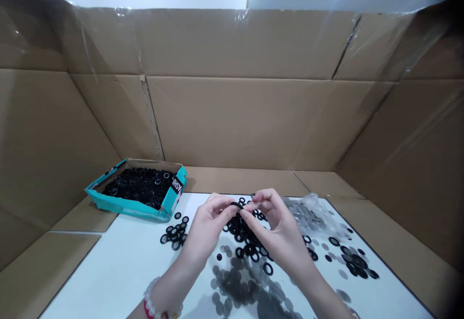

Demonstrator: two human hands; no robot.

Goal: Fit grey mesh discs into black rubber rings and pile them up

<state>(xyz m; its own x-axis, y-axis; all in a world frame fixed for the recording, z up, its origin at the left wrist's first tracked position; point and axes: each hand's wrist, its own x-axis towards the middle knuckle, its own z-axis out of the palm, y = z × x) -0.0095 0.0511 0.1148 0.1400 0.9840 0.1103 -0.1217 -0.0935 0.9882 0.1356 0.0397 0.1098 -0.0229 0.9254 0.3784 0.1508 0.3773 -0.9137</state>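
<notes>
A black ring, rubbery in look, is held up near the middle of the view. My left hand pinches its left side between thumb and fingers. At its right edge my right hand is closed, thumb and index finger together; whether a small disc is also between them I cannot make out. Beneath both hands lies a loose pile of black rings, partly hidden by the fingers. Thin grey translucent discs are spread over the white surface in front of it.
A teal cardboard box full of black rings stands at the back left. Ring-edged discs cluster left of my hands, darker discs at the right. A clear plastic bag lies behind my right hand. Cardboard walls enclose the white tabletop.
</notes>
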